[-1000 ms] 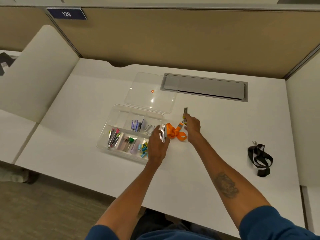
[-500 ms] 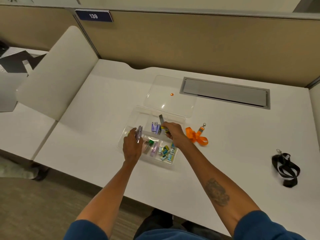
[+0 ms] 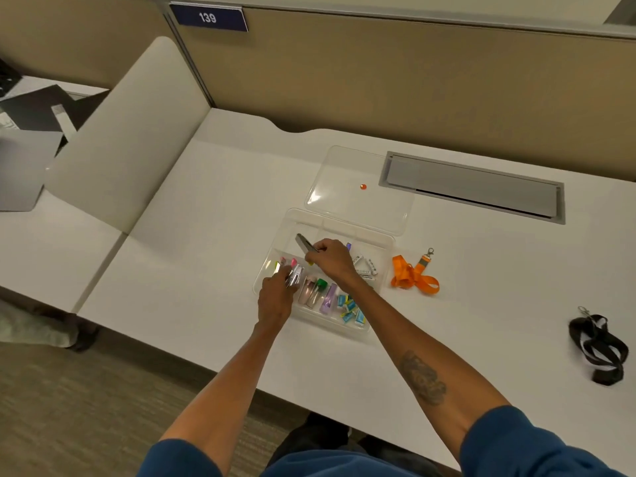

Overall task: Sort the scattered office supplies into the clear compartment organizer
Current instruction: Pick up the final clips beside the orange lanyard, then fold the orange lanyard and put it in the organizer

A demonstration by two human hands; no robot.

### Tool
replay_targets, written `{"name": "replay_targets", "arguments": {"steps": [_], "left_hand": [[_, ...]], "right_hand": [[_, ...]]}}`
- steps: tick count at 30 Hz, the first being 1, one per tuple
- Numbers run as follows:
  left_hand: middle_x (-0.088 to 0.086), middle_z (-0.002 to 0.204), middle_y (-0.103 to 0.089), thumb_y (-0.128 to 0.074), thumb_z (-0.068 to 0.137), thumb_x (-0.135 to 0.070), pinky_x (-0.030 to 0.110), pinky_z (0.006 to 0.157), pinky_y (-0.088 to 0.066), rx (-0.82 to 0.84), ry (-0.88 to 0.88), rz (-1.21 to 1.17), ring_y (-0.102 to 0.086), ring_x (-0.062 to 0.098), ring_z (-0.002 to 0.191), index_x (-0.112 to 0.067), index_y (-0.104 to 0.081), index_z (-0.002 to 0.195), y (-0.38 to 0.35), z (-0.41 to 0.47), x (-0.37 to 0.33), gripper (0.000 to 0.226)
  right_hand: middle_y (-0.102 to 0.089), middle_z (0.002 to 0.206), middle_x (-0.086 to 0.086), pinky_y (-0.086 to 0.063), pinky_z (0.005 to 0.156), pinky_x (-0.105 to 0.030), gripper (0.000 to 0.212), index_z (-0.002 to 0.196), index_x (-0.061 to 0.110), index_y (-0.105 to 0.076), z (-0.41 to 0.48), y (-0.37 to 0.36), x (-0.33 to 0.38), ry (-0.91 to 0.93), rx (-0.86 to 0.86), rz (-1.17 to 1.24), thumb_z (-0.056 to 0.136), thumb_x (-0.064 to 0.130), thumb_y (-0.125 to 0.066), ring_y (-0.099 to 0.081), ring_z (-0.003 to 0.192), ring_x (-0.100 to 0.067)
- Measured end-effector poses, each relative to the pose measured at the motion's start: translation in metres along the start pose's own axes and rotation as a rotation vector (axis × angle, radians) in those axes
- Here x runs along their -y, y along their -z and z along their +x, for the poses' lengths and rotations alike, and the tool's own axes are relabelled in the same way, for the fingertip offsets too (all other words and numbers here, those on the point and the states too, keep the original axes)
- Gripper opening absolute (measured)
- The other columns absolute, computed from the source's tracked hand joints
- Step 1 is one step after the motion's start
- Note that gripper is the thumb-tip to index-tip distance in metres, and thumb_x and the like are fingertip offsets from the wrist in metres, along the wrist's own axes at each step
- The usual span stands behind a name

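Observation:
The clear compartment organizer (image 3: 385, 246) lies open on the white desk, its lid (image 3: 358, 201) flat behind it. My left hand (image 3: 275, 297) hovers over the front left compartment, shut on a silvery clip-like bundle (image 3: 295, 276). My right hand (image 3: 332, 258) is over the middle of the organizer, pinching a thin grey metal piece (image 3: 304, 243) that points to the back left. Highlighters, small tubes (image 3: 315, 290) and blue packets (image 3: 349, 309) fill the front compartments. An orange lanyard (image 3: 414, 278) lies just right of the organizer.
A black lanyard (image 3: 599, 346) lies at the desk's right side. A grey cable hatch (image 3: 475, 185) is set into the desk behind the organizer. A beige divider panel (image 3: 127, 139) stands on the left, with dark papers (image 3: 31, 115) on the neighbouring desk.
Both hands have shifted left from beside the orange lanyard to above the organizer, each still holding its item. The orange lanyard stays on the desk.

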State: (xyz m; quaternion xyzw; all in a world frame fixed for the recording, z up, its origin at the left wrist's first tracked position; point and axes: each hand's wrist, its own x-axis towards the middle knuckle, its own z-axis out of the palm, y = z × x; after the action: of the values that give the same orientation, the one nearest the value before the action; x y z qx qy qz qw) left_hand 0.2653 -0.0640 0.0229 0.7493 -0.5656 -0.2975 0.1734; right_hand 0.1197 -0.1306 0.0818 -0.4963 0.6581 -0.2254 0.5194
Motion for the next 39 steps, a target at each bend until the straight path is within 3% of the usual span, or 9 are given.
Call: {"name": "replay_targets", "arguments": {"steps": [4, 8, 11, 17, 22, 25, 32, 35, 39], "left_hand": [[0.001, 0.097, -0.071, -0.055, 0.095, -0.020, 0.028, 0.069, -0.046, -0.102, -0.023, -0.019, -0.066, 0.021, 0.086, -0.025, -0.059, 0.125, 0.010, 0.002, 0.006, 0.030], [0.002, 0.112, -0.067, -0.044, 0.098, -0.006, 0.025, 0.087, -0.044, -0.273, 0.031, -0.067, -0.062, 0.020, 0.103, -0.015, -0.060, 0.120, 0.022, 0.006, 0.019, 0.029], [0.000, 0.118, -0.065, -0.041, 0.097, -0.002, 0.023, 0.090, -0.039, -0.327, 0.046, -0.072, -0.059, 0.018, 0.109, -0.014, -0.058, 0.123, 0.032, 0.009, 0.027, 0.033], [-0.001, 0.119, -0.065, -0.049, 0.097, -0.009, 0.026, 0.093, -0.045, -0.277, 0.014, -0.114, -0.061, 0.016, 0.107, -0.016, -0.059, 0.122, 0.035, 0.013, 0.039, 0.028], [-0.001, 0.117, -0.066, -0.054, 0.096, -0.012, 0.029, 0.088, -0.051, -0.225, -0.033, -0.122, -0.062, 0.014, 0.099, -0.015, -0.059, 0.121, 0.035, 0.014, 0.043, 0.026], [-0.001, 0.116, -0.066, -0.054, 0.095, -0.012, 0.033, 0.088, -0.052, -0.209, -0.040, -0.129, -0.063, 0.015, 0.099, -0.015, -0.058, 0.121, 0.034, 0.012, 0.042, 0.027], [-0.002, 0.115, -0.066, -0.052, 0.096, -0.019, 0.032, 0.085, -0.052, -0.188, -0.072, -0.145, -0.061, 0.014, 0.098, -0.020, -0.059, 0.119, 0.023, 0.010, 0.023, 0.024], [-0.005, 0.115, -0.065, -0.050, 0.097, -0.027, 0.032, 0.089, -0.050, -0.175, -0.136, -0.137, -0.061, 0.013, 0.101, -0.021, -0.059, 0.118, 0.010, 0.009, 0.003, 0.024], [-0.002, 0.117, -0.063, -0.054, 0.094, -0.015, 0.030, 0.086, -0.051, -0.114, -0.226, -0.199, -0.060, 0.012, 0.095, -0.017, -0.058, 0.121, -0.014, 0.007, -0.036, 0.028]], "right_hand": [[-0.069, 0.085, -0.006, -0.044, 0.061, -0.028, 0.031, 0.094, 0.011, -0.072, 0.001, -0.019, 0.006, 0.065, 0.050, -0.247, 0.071, 0.031, -0.073, -0.062, 0.074, -0.021], [-0.069, 0.087, -0.010, -0.053, 0.069, -0.034, 0.029, 0.089, 0.009, -0.072, -0.001, -0.039, 0.004, 0.059, 0.080, -0.439, 0.071, 0.030, -0.067, -0.065, 0.080, -0.027], [-0.063, 0.100, -0.011, -0.052, 0.079, -0.041, 0.033, 0.095, 0.009, -0.067, -0.006, -0.059, 0.002, 0.057, 0.036, -0.526, 0.076, 0.036, -0.062, -0.061, 0.090, -0.031], [-0.058, 0.112, -0.011, -0.048, 0.076, -0.040, 0.044, 0.117, 0.008, -0.053, -0.022, -0.100, -0.012, 0.101, -0.167, -0.555, 0.084, 0.034, -0.064, -0.055, 0.101, -0.029], [-0.060, 0.116, -0.010, -0.044, 0.079, -0.040, 0.062, 0.130, 0.009, -0.045, -0.024, -0.109, -0.023, 0.175, -0.178, -0.715, 0.083, 0.044, -0.066, -0.054, 0.106, -0.029], [-0.061, 0.117, -0.011, -0.044, 0.081, -0.040, 0.060, 0.133, 0.009, -0.043, -0.021, -0.112, -0.027, 0.191, -0.158, -0.771, 0.085, 0.039, -0.063, -0.054, 0.107, -0.028], [-0.063, 0.111, -0.011, -0.045, 0.079, -0.043, 0.027, 0.116, 0.010, -0.055, -0.024, -0.086, -0.026, 0.296, -0.224, -0.593, 0.093, 0.024, -0.050, -0.056, 0.103, -0.031], [-0.063, 0.113, -0.010, -0.046, 0.081, -0.041, 0.026, 0.116, 0.010, -0.057, -0.021, -0.059, -0.033, 0.305, -0.301, -0.535, 0.092, 0.019, -0.049, -0.056, 0.104, -0.029], [-0.062, 0.112, -0.010, -0.048, 0.078, -0.042, 0.027, 0.115, 0.010, -0.058, -0.021, -0.011, -0.051, 0.297, -0.408, -0.483, 0.091, 0.017, -0.049, -0.056, 0.100, -0.029]]}}
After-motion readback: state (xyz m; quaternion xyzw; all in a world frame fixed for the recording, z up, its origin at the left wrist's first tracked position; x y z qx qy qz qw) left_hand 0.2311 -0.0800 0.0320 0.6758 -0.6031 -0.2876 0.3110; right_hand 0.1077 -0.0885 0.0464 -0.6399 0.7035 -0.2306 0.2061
